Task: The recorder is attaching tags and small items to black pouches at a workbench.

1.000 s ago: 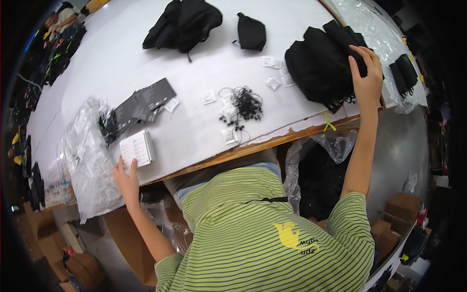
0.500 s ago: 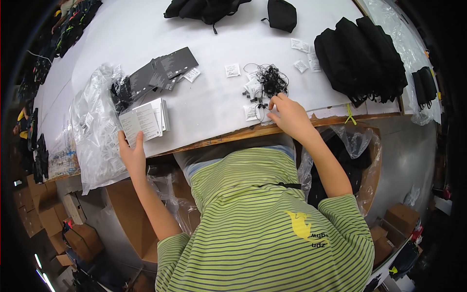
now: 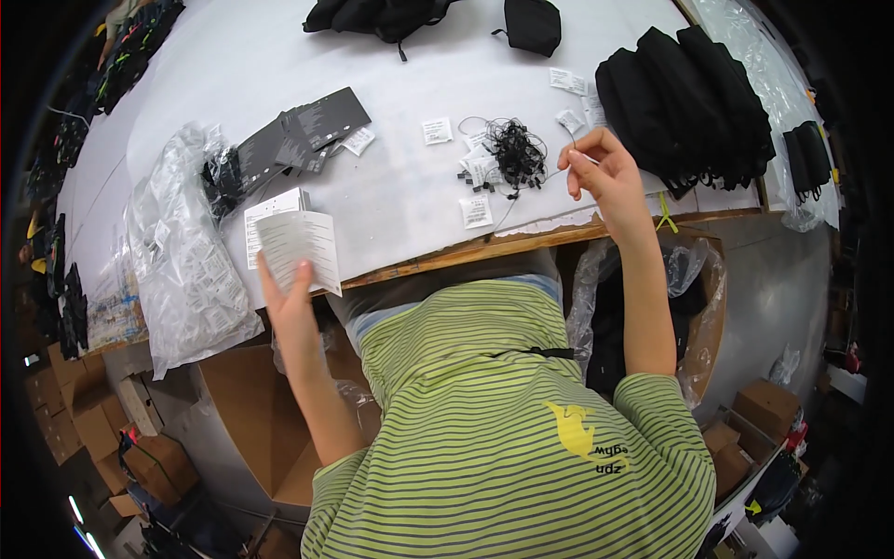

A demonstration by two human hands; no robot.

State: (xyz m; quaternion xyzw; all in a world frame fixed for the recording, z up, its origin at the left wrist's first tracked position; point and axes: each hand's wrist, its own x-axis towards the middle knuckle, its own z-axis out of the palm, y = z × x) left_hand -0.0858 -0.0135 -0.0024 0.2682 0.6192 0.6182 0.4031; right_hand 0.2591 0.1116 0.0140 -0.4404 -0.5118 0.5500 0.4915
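Observation:
My left hand (image 3: 296, 317) grips a white printed card (image 3: 300, 240), thumb on top, at the table's near edge. Behind that card lies a stack of similar white cards (image 3: 279, 203). My right hand (image 3: 610, 182) is raised near the front edge, thumb and fingers pinching a thin cord (image 3: 571, 133) that loops out of the grip. Just left of it sits a tangle of black cords (image 3: 518, 154) with small dark end pieces. Small white packets (image 3: 476, 212) lie around the tangle.
Dark printed cards (image 3: 303, 132) are fanned out beyond the white stack. A clear plastic bag (image 3: 177, 252) of small packets hangs over the edge at left. Black fabric pouches (image 3: 684, 107) are piled at right, with more black bags (image 3: 377, 14) at the back. Open cartons (image 3: 256, 410) stand below.
My left hand has drawn a white card off the stack, toward me and rightward. My right hand has lifted away from the tangle, up and right, with a thin cord in its fingers.

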